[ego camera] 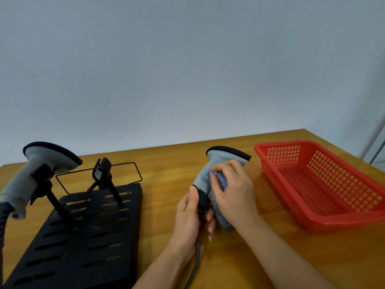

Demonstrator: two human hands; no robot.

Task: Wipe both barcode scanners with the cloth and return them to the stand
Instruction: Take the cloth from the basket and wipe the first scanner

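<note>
Wiping in progress, centre-right of the frame. Gripping the butt of the scanner in hand with the left hand, thumb laid up along the black end cap, remaining fingers wrapped round beneath, cable trailing off toward the bottom edge. Pressing a bunched blue-grey cloth against the grey handle with the right hand, fingers curled over the wad, a tail of cloth hanging below the palm toward the worktop. Both grips closed, then: left around the scanner's base, right pinching the cloth onto the handle.

Best handled like this, judging from the pose: keeping the left hold firm and low so the whole handle and head stay reachable; rolling the scanner a little with the left wrist rather than chasing round it with the cloth; running long strokes from the black-rimmed head down to the cap; easing off the pressure near the window face, not visible from here. Minding the dangling tail of cloth and the cable, either liable to snag.

Over at the left edge, second scanner seated in its cradle on the black stand. Beside it, centre-left, empty cradle waiting for this one. Red basket at the right, well apart from the hands, apparently holding nothing.
</note>
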